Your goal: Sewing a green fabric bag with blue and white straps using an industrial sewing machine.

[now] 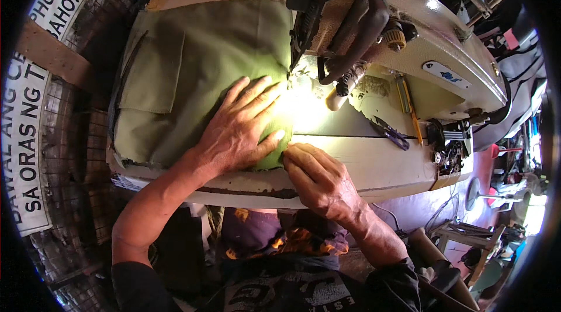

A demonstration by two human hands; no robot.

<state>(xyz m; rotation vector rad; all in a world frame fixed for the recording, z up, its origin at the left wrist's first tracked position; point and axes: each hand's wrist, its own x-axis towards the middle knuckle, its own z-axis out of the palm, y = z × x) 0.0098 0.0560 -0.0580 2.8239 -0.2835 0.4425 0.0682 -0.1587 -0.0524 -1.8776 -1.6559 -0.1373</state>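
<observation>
An olive-green piece of fabric (216, 37) with a patch pocket lies over the left part of a sewing machine's bed, its right edge running under the needle area. My left hand (241, 122) rests flat on it, fingers spread toward the needle, thumb near the fabric's right edge. Closed at the near right corner of the cloth, my right hand (320, 178) pinches that edge between thumb and fingers. The sewing machine (432, 25) stands over the work at the upper right, a bright lamp lighting the spot by its needle.
Small thread snips (392, 133) and an orange pencil-like stick (415, 116) lie on the machine bed to the right. A bobbin winder-like metal mechanism (451, 151) sits at the bed's right end. Wire mesh and lettered signs (29, 142) line the left side.
</observation>
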